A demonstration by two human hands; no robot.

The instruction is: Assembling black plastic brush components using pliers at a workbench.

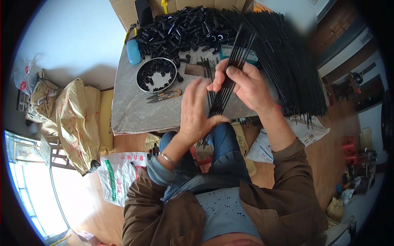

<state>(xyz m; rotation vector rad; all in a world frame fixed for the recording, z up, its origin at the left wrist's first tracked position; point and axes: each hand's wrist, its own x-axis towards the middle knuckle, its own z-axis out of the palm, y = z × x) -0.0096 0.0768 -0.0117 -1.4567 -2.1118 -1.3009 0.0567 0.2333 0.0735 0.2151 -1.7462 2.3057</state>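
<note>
Above the table's near edge, my right hand (251, 85) grips a bunch of thin black rods (223, 95), thumb on top and fingers curled round them. The rods slant from upper right down toward my knees. My left hand (194, 115) is beside the bunch, its fingers stretched upward and somewhat blurred, the thumb spread toward the rods' lower part. Whether that thumb touches them is hard to tell. Another short group of black rods (206, 67) shows just behind the fingers. Thread snips (165, 96) lie on the table left of my left hand.
A round dish (138, 84) of small black rings stands on the grey-covered table (130, 110). Behind it spreads a heap of black plastic parts (180, 30); a big stack of long black rods (289, 65) fills the right. A blue case (133, 52) lies left; sacks (78, 119) stand on the floor.
</note>
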